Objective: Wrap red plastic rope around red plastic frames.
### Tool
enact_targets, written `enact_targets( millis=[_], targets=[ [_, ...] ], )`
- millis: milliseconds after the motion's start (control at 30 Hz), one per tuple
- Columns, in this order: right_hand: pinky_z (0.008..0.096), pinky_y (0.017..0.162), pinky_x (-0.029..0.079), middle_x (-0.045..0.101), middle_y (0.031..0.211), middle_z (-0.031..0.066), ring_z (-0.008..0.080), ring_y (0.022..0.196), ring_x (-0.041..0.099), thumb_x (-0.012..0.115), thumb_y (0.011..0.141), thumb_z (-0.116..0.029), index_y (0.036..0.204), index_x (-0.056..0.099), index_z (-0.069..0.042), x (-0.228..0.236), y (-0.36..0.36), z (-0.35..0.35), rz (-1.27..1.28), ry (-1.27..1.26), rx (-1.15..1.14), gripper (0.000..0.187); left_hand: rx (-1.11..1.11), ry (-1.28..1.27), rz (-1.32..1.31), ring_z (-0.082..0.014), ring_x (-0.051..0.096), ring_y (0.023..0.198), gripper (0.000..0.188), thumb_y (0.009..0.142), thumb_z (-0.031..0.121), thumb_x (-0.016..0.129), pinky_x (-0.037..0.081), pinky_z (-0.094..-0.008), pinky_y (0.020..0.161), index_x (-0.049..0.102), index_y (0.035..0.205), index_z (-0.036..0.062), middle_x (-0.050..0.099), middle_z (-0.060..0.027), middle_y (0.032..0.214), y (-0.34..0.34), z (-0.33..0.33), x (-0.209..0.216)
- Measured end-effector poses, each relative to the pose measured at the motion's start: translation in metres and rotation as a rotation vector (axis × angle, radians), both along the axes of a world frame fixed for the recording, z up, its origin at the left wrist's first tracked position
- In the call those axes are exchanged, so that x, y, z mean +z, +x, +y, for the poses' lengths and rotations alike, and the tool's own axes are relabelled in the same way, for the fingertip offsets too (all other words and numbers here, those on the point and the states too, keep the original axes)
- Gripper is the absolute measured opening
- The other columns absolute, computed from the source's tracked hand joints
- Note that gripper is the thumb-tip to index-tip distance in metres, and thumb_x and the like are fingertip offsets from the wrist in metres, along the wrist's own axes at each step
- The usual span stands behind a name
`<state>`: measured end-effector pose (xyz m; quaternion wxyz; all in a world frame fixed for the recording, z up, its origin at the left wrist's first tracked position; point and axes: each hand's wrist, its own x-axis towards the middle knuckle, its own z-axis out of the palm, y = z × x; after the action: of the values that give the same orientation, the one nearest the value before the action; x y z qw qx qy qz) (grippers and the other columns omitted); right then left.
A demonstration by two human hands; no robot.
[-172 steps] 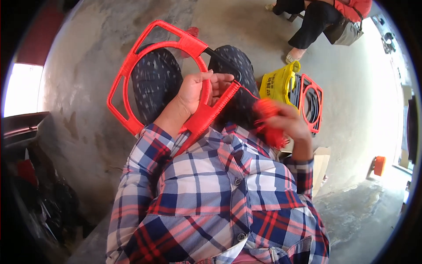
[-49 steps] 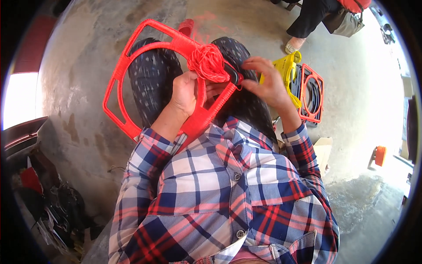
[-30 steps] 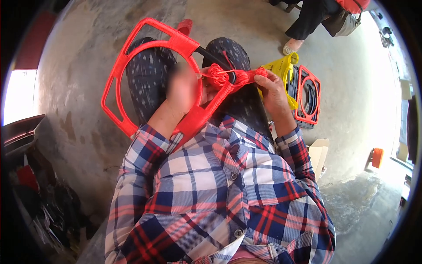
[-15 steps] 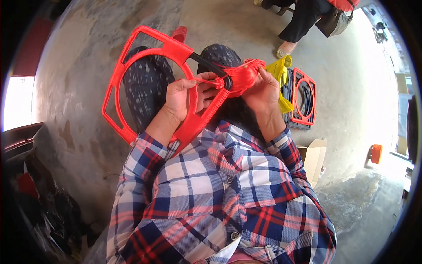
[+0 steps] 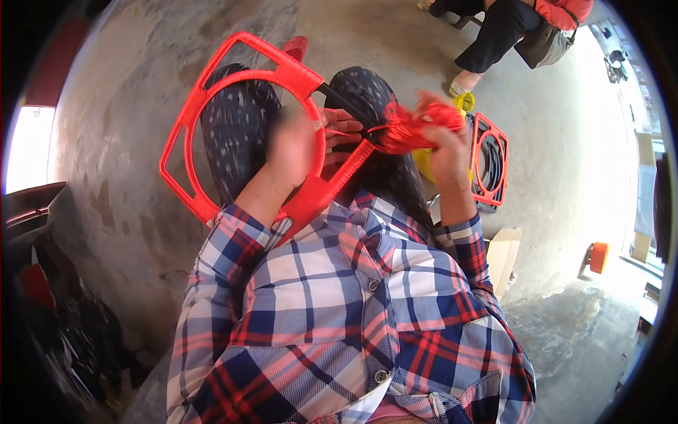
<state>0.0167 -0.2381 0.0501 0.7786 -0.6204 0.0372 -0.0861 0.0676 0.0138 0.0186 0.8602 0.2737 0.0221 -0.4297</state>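
Note:
A flat frame (image 5: 295, 76), partly wrapped in red cord with a round opening and a black bare bar (image 5: 346, 102), lies slanted over my knees. My left hand (image 5: 291, 152) is closed around the inner ring, its fingers showing beyond it; its thumb area is blurred. A red strand crosses those fingers. To the right, my right hand (image 5: 452, 152) is closed on a loose bundle of red cord (image 5: 409, 128), beside the frame's right corner. The bundle is partly smeared by motion.
Right of my knees, a red-wrapped frame (image 5: 504, 152) lies on a stack of dark frames, with a yellow bag (image 5: 426, 164) alongside. A cardboard box (image 5: 503, 258) sits by my right elbow. Another person's leg (image 5: 491, 46) shows at the far right, a red-orange spool (image 5: 599, 257) at the right.
My right hand has moved right and slightly down, drawing the cord bundle away from the frame's corner. The frame has shifted slightly up. My left hand stays at the ring.

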Motion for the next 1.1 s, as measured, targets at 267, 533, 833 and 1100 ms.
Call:
enact_targets(
  millis=[267, 533, 833, 1100],
  targets=[
    [0.0507, 0.104, 0.036, 0.061, 0.111, 0.0172, 0.0337, 0.113, 0.054, 0.059, 0.080, -0.029, 0.117, 0.059, 0.000, 0.031, -0.013, -0.024, -0.297, 0.554, 0.344, 0.047, -0.108, 0.033, -0.064, -0.0273, 0.062, 0.103, 0.048, 0.082, 0.027, 0.053, 0.049, -0.0394, 0.091, 0.059, 0.118, -0.0034, 0.065, -0.0169, 0.110, 0.004, -0.001, -0.011],
    [0.0531, 0.107, 0.029, 0.059, 0.078, 0.0027, 0.0198, 0.079, 0.057, 0.054, 0.095, -0.032, 0.093, 0.052, -0.012, 0.055, -0.017, -0.020, -0.424, 0.776, 0.451, 0.021, -0.240, -0.008, 0.044, -0.0378, 0.066, 0.093, 0.060, 0.081, 0.030, 0.051, 0.056, -0.0434, 0.081, 0.052, 0.127, -0.0079, 0.059, -0.0295, 0.117, -0.002, -0.002, -0.003],
    [0.0276, 0.073, 0.052, 0.066, 0.111, 0.0147, 0.0147, 0.080, 0.063, 0.064, 0.084, -0.001, 0.108, 0.060, 0.002, 0.009, -0.026, -0.004, 0.166, 0.084, 0.137, 0.025, -0.250, -0.115, 0.080, -0.0346, 0.066, 0.089, 0.059, 0.079, 0.028, 0.056, 0.055, -0.0416, 0.080, 0.052, 0.126, -0.0071, 0.062, -0.0275, 0.111, 0.000, 0.000, -0.007],
    [0.0224, 0.054, 0.046, 0.059, 0.071, -0.0005, 0.0077, 0.057, 0.056, 0.063, 0.082, 0.004, 0.098, 0.057, -0.001, 0.015, -0.033, 0.017, 0.138, -0.046, 0.213, 0.018, -0.215, -0.167, 0.115, -0.0339, 0.064, 0.086, 0.054, 0.081, 0.024, 0.057, 0.053, -0.0418, 0.082, 0.048, 0.127, -0.0010, 0.062, -0.0245, 0.105, -0.003, -0.001, -0.008]
  ],
)
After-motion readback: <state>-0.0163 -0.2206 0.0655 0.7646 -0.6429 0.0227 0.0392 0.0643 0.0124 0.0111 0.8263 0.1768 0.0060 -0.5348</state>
